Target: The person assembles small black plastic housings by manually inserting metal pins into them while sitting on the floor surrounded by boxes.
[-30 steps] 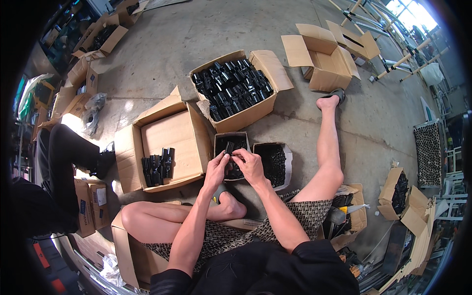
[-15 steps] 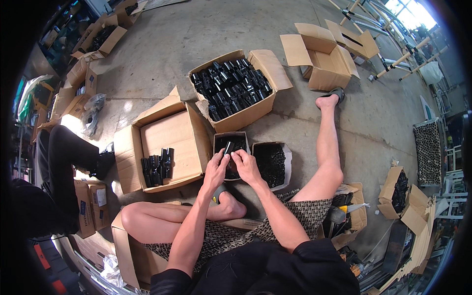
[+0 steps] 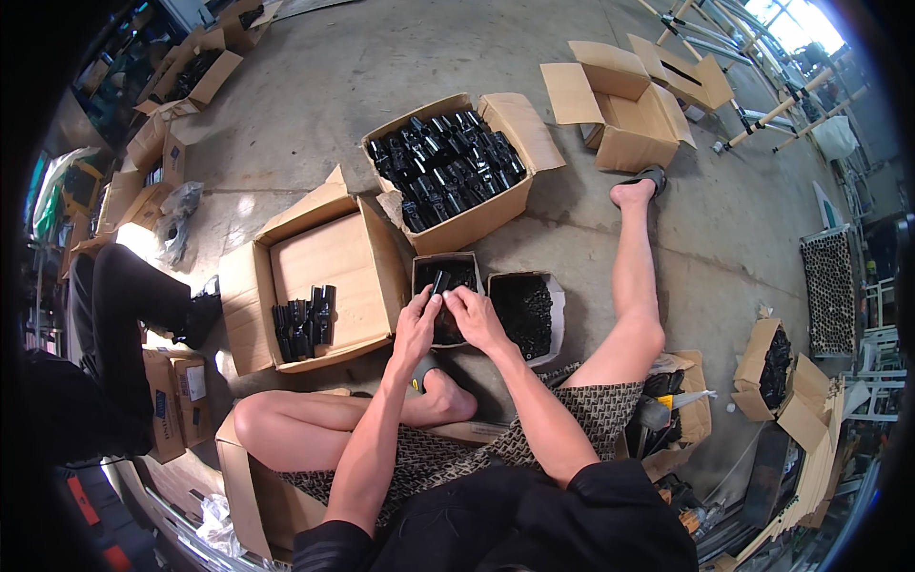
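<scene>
My left hand (image 3: 414, 324) is closed around a short black tubular fitting (image 3: 439, 283), which tilts up past the thumb. My right hand (image 3: 478, 322) is pinched close beside the fitting's lower end; whatever its fingertips hold is too small to make out. Beneath the hands stands a small open carton (image 3: 419, 275) with dark parts inside. Right next to it, another small carton (image 3: 557, 319) holds many tiny black pieces. Several matching black fittings (image 3: 307, 322) lie in the wide open cardboard box (image 3: 319, 253) on the left.
A large box (image 3: 477, 235) packed with black fittings stands ahead. Farther right is an open cardboard box (image 3: 640, 112), near a tube frame (image 3: 782, 119). Another person's dark-clothed leg (image 3: 133, 286) is at left. A carton with tools (image 3: 688, 424) sits by my right thigh.
The fitting has tilted a little and shifted slightly left in my left hand. My right hand has moved slightly left too, its fingers still pinched. The boxes stand as before.
</scene>
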The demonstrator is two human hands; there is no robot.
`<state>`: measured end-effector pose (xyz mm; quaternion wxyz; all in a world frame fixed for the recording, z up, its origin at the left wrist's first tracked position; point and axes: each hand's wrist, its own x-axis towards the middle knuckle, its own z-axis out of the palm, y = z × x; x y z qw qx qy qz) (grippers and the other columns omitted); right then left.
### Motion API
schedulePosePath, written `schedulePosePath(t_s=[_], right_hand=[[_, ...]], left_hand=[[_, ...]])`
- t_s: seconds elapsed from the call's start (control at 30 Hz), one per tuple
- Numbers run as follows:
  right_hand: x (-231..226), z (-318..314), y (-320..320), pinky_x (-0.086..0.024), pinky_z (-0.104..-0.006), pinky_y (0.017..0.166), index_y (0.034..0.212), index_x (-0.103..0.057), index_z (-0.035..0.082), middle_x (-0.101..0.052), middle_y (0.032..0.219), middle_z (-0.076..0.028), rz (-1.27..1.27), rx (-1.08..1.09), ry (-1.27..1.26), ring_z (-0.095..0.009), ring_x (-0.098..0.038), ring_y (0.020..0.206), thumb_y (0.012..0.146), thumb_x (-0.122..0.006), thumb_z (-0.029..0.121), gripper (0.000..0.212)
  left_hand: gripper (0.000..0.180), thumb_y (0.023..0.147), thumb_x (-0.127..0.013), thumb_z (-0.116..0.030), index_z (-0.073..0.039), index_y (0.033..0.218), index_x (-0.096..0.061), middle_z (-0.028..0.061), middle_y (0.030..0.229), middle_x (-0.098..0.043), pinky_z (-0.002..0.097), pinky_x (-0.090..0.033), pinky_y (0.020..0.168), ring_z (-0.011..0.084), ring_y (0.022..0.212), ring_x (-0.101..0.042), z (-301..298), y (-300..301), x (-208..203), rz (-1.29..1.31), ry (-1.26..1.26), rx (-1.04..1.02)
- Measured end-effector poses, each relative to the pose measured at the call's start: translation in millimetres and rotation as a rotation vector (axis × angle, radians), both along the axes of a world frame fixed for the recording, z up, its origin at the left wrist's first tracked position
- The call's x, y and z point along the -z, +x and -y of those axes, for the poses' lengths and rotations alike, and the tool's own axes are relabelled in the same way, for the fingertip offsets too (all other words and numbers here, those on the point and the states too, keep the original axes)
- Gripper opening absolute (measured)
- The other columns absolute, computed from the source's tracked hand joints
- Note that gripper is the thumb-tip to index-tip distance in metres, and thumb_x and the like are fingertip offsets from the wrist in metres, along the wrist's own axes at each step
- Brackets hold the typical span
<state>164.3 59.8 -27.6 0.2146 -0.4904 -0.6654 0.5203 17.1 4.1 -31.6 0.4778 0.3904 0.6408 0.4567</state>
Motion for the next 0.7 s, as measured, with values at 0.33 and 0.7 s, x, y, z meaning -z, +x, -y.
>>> schedulePosePath(t_s=[0.33,0.7], right_hand=[[-16,2,-2,-0.051,-0.0417,0.061,0.097,-0.057,-0.002,-0.067,0.078,-0.019,-0.043,0.026,0.038,-0.03,-0.068,0.068,0.1,-0.057,0.028,0.029],[-17,2,-6,-0.051,-0.0372,0.054,0.094,-0.06,-0.001,-0.067,0.07,-0.015,-0.144,0.095,-0.051,-0.023,-0.066,0.059,0.101,-0.054,0.03,0.032]], left_hand=[[0.05,0.102,-0.056,-0.029,0.002,0.141,-0.05,-0.0056,0.077,-0.055,0.0205,-0.037,0.057,0.003,0.066,-0.046,-1,-1,-7,0.104,-0.044,-0.006],[0.05,0.103,-0.054,-0.027,0.003,0.142,-0.048,-0.0035,0.079,-0.059,0.0211,-0.04,0.059,0.0043,0.069,-0.049,-1,-4,-13,0.171,-0.082,0.028]])
